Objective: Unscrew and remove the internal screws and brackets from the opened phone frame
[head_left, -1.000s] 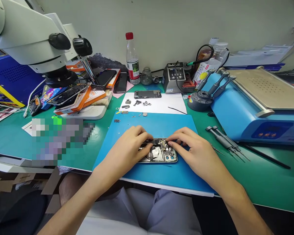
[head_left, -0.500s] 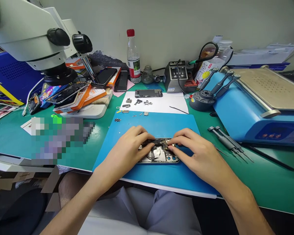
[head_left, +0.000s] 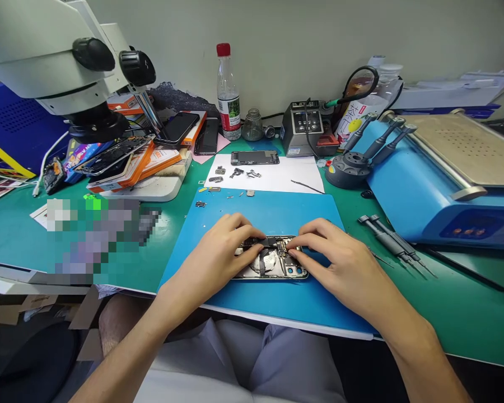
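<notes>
An opened phone housing (head_left: 252, 273) lies flat on the blue mat (head_left: 277, 215), its inside facing up with a pale round patch and dark flex strips. Along its far side runs a narrow circuit board (head_left: 281, 246), partly covered by fingers. My left hand (head_left: 224, 243) comes over the housing's left part, thumb and forefinger pinched at the board's left end. From the other side, my right hand (head_left: 336, 254) has its thumb and forefinger closed at the right end, near the camera openings. The fingertips partly hide what they grip.
Small metal parts (head_left: 250, 193) lie at the mat's back edge. Behind, a white sheet (head_left: 277, 178) bears a phone screen (head_left: 255, 158) and several brackets. Screwdrivers (head_left: 392, 243) and a blue heating plate (head_left: 420, 196) stand right; a microscope (head_left: 67, 73) overhangs the left.
The view has shifted slightly. Both hands keep almost the same place and pinch at the phone; the parts around them have not moved.
</notes>
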The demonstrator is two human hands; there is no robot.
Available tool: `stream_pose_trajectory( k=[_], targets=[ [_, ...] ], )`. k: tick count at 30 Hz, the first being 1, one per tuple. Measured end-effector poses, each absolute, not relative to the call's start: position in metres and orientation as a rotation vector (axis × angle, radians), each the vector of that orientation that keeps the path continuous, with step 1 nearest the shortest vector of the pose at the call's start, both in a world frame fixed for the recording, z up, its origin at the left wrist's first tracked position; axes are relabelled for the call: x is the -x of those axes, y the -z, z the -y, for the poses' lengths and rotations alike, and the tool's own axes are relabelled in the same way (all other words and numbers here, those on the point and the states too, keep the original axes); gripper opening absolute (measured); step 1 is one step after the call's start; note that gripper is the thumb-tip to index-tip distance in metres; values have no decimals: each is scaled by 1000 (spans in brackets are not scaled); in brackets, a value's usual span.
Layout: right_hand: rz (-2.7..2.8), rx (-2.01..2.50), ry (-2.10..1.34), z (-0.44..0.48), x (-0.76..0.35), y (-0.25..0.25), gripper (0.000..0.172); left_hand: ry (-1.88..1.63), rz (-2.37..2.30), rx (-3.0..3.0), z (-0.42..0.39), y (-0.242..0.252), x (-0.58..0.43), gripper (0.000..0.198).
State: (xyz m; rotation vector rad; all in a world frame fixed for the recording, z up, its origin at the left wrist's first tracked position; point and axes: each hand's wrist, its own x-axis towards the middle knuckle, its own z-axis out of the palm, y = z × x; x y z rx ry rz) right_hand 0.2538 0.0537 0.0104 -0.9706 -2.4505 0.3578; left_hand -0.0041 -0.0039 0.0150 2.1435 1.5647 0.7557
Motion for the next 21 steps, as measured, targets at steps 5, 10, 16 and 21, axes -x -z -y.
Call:
stream_pose_trajectory(
  k=[5,10,16,21],
  targets=[
    [2473,972,-323,-54,-254,-9,19,-770,-1552,-2123,4,-14,5,17],
    [2475,990,-364,-53,-251,-12,12,-763,-1536,-2113,3,-15,5,16],
    [2460,994,-405,-51,-250,-15,9,-764,-1535,-2120,2,-15,3,15],
    [2450,996,-422,-53,-251,-14,10,-789,-1530,-2128,2,-13,3,15]
  ],
)
